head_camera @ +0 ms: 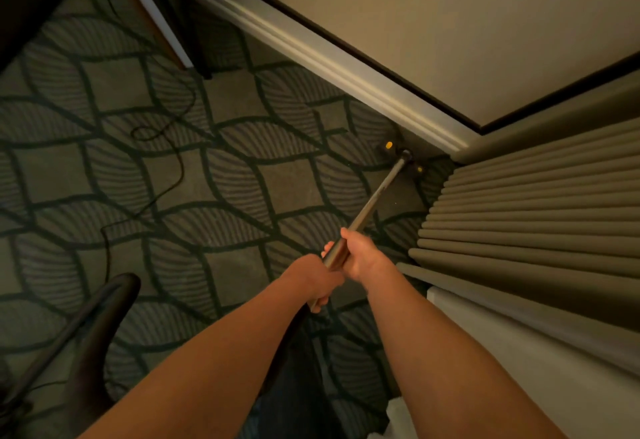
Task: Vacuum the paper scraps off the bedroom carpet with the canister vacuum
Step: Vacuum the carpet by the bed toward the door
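Both my hands hold the metal vacuum wand (375, 194), which slants up and right across the leaf-patterned carpet (221, 175). My right hand (360, 256) grips the wand higher up; my left hand (320, 281) grips it just below, near the hose end. The dark floor head (401, 154), with two small yellow spots on it, sits in the corner against the white baseboard (332, 67). No paper scraps are plainly visible.
A black power cord (166, 161) loops over the carpet at left. The dark ribbed vacuum hose (90, 327) curves at lower left. A pleated curtain (540, 203) hangs at right above a pale ledge (519, 352). A furniture edge (152, 12) stands at upper left.
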Motion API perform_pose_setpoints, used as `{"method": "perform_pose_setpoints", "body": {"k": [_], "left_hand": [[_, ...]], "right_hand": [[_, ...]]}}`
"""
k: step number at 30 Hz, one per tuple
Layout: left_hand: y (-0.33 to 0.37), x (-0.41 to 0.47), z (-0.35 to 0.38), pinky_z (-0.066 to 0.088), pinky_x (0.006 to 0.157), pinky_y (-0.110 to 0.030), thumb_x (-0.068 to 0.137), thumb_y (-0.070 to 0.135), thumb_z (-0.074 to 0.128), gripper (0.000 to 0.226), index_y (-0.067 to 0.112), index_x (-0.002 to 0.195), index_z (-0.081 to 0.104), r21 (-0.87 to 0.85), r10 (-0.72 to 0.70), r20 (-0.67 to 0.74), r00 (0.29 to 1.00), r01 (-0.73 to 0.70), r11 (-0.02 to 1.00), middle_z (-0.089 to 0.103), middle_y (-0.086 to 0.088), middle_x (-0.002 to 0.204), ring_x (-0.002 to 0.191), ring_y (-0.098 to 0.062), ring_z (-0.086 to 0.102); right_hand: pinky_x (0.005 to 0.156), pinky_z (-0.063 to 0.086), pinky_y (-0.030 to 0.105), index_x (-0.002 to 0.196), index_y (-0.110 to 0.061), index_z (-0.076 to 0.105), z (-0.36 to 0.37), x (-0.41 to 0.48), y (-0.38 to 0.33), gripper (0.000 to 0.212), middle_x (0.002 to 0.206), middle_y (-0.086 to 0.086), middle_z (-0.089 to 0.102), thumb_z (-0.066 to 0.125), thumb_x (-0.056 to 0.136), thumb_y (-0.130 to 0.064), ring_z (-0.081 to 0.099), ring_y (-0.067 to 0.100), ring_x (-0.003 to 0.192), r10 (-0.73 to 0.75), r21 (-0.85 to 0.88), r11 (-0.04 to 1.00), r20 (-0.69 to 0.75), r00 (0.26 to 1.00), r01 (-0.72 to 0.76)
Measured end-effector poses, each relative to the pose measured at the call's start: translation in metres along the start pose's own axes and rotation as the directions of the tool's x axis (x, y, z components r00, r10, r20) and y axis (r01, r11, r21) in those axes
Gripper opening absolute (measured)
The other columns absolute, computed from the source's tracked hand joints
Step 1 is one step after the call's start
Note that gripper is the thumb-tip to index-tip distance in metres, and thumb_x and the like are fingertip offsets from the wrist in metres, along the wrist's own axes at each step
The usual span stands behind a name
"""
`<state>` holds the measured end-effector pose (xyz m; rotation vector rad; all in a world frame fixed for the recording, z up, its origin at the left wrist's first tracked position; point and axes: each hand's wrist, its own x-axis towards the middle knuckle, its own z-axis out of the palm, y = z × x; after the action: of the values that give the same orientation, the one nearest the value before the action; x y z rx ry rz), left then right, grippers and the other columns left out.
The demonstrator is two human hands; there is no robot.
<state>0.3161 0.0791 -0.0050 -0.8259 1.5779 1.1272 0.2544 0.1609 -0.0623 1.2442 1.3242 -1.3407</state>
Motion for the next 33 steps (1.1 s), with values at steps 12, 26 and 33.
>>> {"method": "perform_pose_setpoints", "body": {"k": [12,26,33], "left_hand": [[-0.032,-0.005,0.036,0.050,0.054,-0.027,0.087,0.014,0.054,0.011,0.010,0.078,0.052,0.079,-0.115,0.114,0.987,0.106,0.991,0.056,-0.006,0.061,0.054,-0.018,0.055],[-0.105,-0.053,0.026,0.048,0.052,-0.022,0.087,0.024,0.053,0.021,0.008,0.100,0.060,0.371,-0.024,-0.024,0.999,0.031,0.928,0.060,0.000,0.062,0.050,-0.011,0.059],[-0.169,-0.076,0.006,0.054,0.060,-0.026,0.082,0.022,0.053,0.012,0.014,0.074,0.058,0.370,0.003,-0.076,0.997,0.025,0.929,0.060,0.001,0.057,0.045,-0.012,0.056]], "right_hand": [[0.059,0.044,0.032,0.085,-0.006,0.047,-0.025,0.001,0.049,0.028,0.074,0.010,0.044,0.038,0.105,-0.023,0.045,0.020,0.062,0.112,-0.001,0.994,-0.090,0.990,-0.112],[0.041,0.045,0.020,0.082,-0.004,0.046,0.002,-0.044,0.124,0.038,0.072,0.006,0.044,0.033,0.106,-0.030,0.043,0.016,0.058,0.173,0.058,0.983,0.016,0.985,-0.173],[0.048,0.049,0.023,0.124,-0.011,0.050,0.039,-0.038,0.188,0.036,0.086,0.006,0.056,0.035,0.103,-0.036,0.046,0.019,0.061,0.168,0.029,0.985,0.031,0.985,-0.168]]}}
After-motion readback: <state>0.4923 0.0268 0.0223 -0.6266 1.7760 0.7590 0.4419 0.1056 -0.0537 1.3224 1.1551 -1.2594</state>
